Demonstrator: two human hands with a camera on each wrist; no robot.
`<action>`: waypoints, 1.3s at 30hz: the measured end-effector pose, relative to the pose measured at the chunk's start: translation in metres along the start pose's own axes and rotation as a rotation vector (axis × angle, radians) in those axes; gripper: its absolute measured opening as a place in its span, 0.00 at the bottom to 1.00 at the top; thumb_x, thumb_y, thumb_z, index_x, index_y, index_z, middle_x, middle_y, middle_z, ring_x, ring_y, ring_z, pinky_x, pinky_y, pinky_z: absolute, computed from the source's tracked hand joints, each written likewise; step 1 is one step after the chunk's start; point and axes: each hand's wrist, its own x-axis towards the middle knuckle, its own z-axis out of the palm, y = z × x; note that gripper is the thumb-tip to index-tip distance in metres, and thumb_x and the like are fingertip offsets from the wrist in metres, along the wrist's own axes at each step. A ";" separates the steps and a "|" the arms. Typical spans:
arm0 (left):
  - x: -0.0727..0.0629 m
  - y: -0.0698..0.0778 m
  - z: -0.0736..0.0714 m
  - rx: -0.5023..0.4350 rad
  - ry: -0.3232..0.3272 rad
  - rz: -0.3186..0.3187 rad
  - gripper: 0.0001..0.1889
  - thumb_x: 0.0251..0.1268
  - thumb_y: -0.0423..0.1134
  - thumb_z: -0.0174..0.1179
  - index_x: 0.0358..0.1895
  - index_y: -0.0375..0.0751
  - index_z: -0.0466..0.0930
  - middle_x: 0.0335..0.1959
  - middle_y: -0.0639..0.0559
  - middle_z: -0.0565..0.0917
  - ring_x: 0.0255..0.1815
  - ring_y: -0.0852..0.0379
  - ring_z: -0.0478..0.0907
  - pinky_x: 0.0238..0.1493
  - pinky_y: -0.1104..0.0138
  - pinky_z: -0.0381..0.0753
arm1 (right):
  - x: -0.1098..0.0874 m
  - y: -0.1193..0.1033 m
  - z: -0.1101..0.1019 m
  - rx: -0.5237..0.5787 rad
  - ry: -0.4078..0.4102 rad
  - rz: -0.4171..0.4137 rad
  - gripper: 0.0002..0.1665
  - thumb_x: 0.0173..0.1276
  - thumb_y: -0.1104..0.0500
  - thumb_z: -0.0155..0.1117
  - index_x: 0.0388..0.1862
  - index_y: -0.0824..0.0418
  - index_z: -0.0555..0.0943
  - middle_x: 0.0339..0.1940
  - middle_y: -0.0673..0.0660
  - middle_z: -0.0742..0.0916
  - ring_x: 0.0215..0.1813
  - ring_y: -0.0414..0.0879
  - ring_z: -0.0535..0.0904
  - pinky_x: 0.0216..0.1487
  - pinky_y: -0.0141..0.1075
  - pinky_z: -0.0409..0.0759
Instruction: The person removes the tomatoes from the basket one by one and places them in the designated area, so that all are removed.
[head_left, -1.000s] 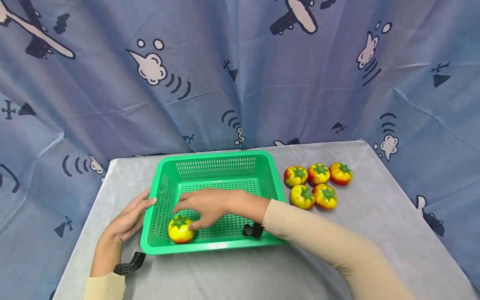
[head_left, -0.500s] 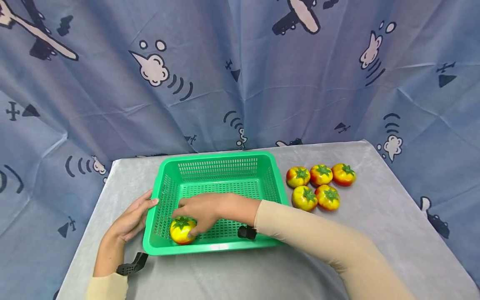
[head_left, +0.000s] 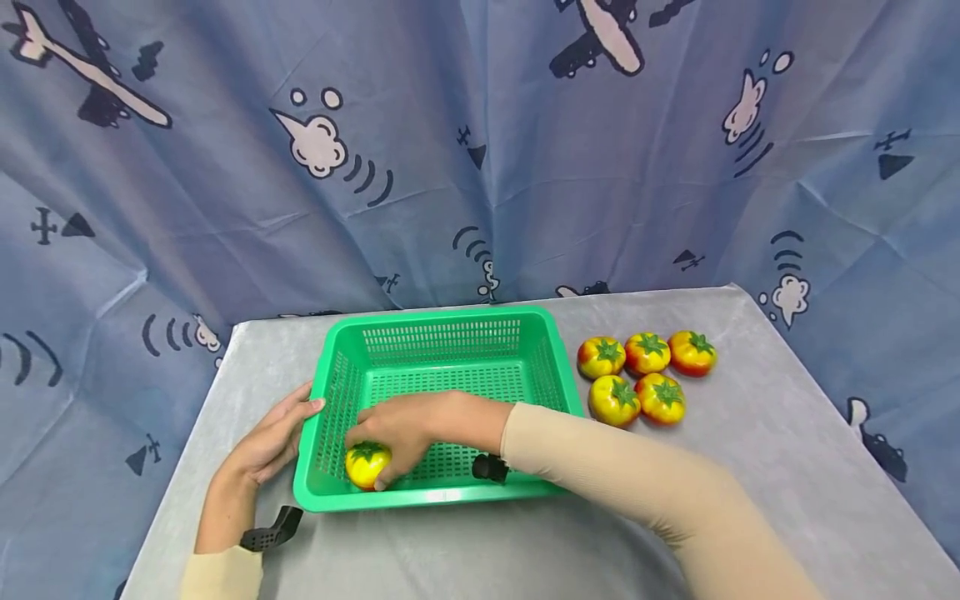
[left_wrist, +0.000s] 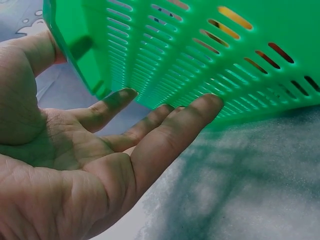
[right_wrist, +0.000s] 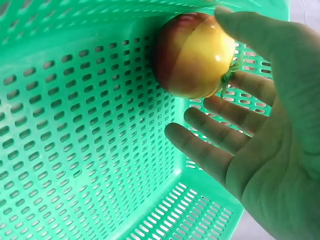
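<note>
A green plastic basket (head_left: 442,498) with slotted walls stands on the table. My left hand (head_left: 272,442) holds it by the left rim, thumb over the edge. In the left wrist view, fingertips (left_wrist: 212,102) touch the basket's outer wall. Inside the near left corner lies a yellow and red tomato (head_left: 366,467) with a green leafy top. My right hand (head_left: 401,429) grips this tomato from above. In the right wrist view, the thumb lies on one side of the tomato (right_wrist: 192,55) and the index finger passes behind its leafy top; the other fingers are spread out.
Several more yellow and red tomatoes (head_left: 662,398) sit in two rows on the grey cloth table (head_left: 757,433), right of the basket. A blue patterned curtain (head_left: 420,167) hangs behind the table. Each wrist carries a small black camera (head_left: 273,531).
My right hand has lowered over the tomato in the basket, its thumb and fingers coming round it. The left hand stays on the rim. The head view has shifted slightly.
</note>
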 end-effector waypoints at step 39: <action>0.000 0.000 0.003 -0.059 -0.030 0.019 0.39 0.90 0.40 0.39 0.84 0.27 0.25 0.63 0.60 0.84 0.62 0.60 0.85 0.59 0.62 0.89 | -0.063 0.016 -0.007 0.248 0.252 0.056 0.37 0.69 0.54 0.76 0.75 0.50 0.74 0.70 0.54 0.78 0.60 0.44 0.79 0.60 0.28 0.80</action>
